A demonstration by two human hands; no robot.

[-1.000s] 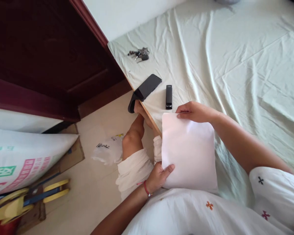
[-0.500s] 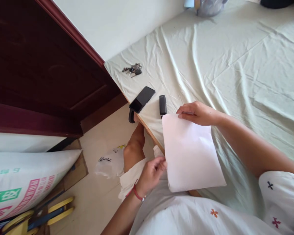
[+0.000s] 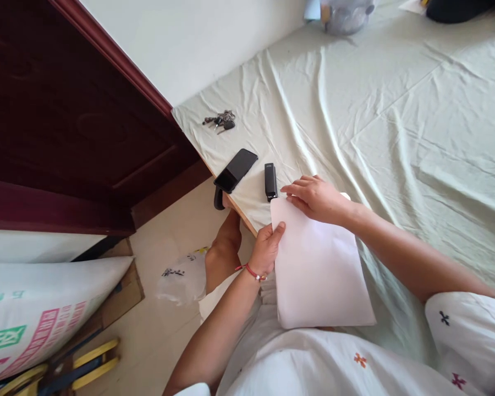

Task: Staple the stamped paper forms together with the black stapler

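Observation:
A white sheet of paper (image 3: 319, 275) lies at the near edge of a bed covered with a pale green sheet (image 3: 396, 121). My left hand (image 3: 267, 247) grips the paper's left edge near its top corner, thumb on top. My right hand (image 3: 315, 197) rests flat on the paper's top edge, fingers stretched toward the left. Just beyond the paper lies a black stapler (image 3: 270, 181). A black phone (image 3: 235, 170) sits to its left at the bed's edge.
A bunch of keys (image 3: 219, 120) lies near the bed's far left corner. A dark wooden door (image 3: 78, 121) stands on the left. On the floor are a printed white sack (image 3: 37, 308), a plastic bag (image 3: 181, 275) and yellow tools (image 3: 80, 363). A clear container (image 3: 345, 14) stands at the bed's far end.
My left hand moved up from the paper's lower left to its upper left edge and took hold. My right hand flattened onto the top edge. The paper now lies flat.

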